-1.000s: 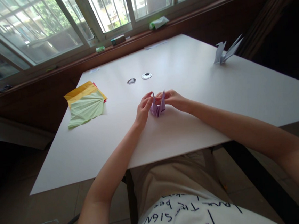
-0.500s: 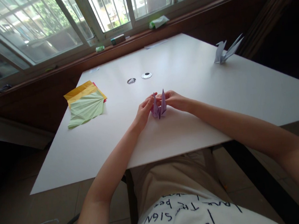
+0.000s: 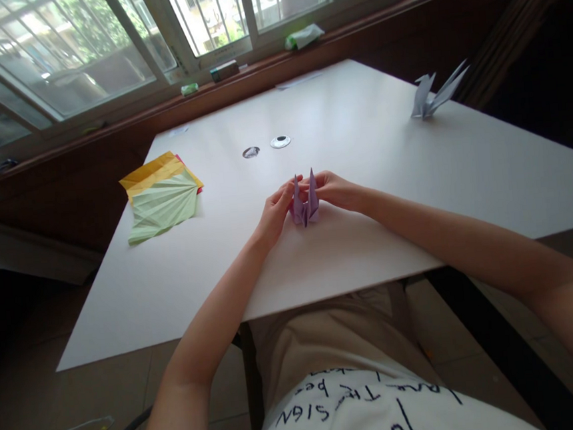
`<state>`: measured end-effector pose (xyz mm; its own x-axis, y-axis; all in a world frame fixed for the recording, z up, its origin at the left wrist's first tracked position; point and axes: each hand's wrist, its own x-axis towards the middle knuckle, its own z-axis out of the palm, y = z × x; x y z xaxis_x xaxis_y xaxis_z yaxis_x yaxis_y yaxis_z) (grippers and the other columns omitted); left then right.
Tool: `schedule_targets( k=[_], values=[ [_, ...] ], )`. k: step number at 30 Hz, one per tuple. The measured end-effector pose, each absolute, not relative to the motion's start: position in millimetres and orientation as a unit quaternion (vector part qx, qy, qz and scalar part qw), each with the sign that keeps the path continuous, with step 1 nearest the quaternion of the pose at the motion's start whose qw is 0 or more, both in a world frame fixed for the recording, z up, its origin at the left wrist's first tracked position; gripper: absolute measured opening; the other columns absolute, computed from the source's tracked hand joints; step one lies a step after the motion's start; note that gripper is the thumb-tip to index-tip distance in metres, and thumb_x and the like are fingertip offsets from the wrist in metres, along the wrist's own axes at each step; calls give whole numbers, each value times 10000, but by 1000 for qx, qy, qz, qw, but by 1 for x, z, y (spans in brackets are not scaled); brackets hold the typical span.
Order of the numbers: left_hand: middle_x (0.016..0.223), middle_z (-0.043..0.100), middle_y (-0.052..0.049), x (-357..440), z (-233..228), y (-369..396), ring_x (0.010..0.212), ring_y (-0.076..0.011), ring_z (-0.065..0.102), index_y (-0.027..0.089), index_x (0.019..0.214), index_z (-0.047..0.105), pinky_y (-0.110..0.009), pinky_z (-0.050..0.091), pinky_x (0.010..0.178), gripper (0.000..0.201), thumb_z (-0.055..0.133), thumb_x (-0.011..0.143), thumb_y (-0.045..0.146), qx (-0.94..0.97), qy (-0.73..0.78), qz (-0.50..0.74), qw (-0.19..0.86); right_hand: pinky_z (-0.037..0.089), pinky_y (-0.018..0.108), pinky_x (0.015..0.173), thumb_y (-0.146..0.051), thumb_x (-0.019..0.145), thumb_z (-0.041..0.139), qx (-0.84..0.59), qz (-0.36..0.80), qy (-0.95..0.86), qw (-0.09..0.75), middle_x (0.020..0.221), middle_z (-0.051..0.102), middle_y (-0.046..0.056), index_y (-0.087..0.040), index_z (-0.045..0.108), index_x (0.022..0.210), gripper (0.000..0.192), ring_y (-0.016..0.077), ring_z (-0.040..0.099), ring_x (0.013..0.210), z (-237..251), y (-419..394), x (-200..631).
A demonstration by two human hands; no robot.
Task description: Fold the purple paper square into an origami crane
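Note:
A small purple origami piece point(image 3: 307, 210) with two upright points is held between my hands, near the front middle of the white table point(image 3: 211, 275). My left hand point(image 3: 279, 209) closes its fingers on the left side of the folded paper. From the right, my right hand point(image 3: 332, 189) grips its far side with thumb and fingers; some fingertips are hidden behind the paper. Both forearms reach in from the near edge.
A white paper crane point(image 3: 431, 95) stands at the back right. Creased green paper point(image 3: 165, 205) overlaps yellow paper point(image 3: 150, 175) on the left, with a bit of red behind. Two round fittings point(image 3: 281, 142) sit mid-table. Small items lie on the windowsill point(image 3: 253, 62).
The view has shifted very slightly. My hands keep hold of the purple paper in nearly the same pose.

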<state>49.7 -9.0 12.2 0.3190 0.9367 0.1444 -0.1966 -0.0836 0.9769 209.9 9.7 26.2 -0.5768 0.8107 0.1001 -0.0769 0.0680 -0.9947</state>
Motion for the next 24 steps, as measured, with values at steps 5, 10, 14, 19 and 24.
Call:
schedule_targets(
  k=[5, 10, 14, 19, 24],
  values=[
    [1202, 588, -54, 50, 11, -8, 1113, -242, 545, 206, 883, 677, -397, 443, 947, 383, 520, 764, 535, 553, 332, 479, 596, 466, 281, 682, -486, 627, 706, -282, 630, -630, 356, 723, 681, 29, -150, 699, 836, 396, 150, 632, 696, 22, 12, 210],
    [1174, 601, -46, 49, 13, -8, 1013, -219, 598, 208, 856, 663, -387, 465, 900, 307, 524, 783, 472, 544, 349, 476, 597, 452, 272, 651, -466, 623, 716, -299, 622, -630, 357, 708, 673, 29, -140, 697, 801, 372, 135, 610, 652, 18, 14, 211],
    [1110, 630, -38, 48, 11, -7, 1051, -195, 572, 208, 873, 643, -356, 432, 937, 187, 574, 752, 332, 551, 345, 495, 576, 433, 261, 629, -437, 594, 743, -314, 607, -626, 375, 696, 655, 13, -141, 693, 774, 349, 120, 584, 629, 17, 14, 211],
    [1153, 593, -42, 46, 7, -3, 1015, -182, 576, 190, 807, 622, -347, 425, 926, 110, 585, 713, 235, 560, 338, 524, 546, 386, 237, 574, -437, 617, 726, -343, 580, -623, 398, 618, 589, -6, -124, 670, 721, 334, 89, 516, 577, 21, 12, 209],
    [1130, 579, -61, 46, 8, -3, 1052, -201, 549, 172, 755, 606, -329, 439, 883, 114, 645, 668, 234, 563, 364, 544, 504, 343, 230, 531, -464, 619, 713, -360, 561, -627, 403, 580, 544, -9, -108, 650, 686, 367, 79, 462, 548, 25, 9, 208]
  ],
)
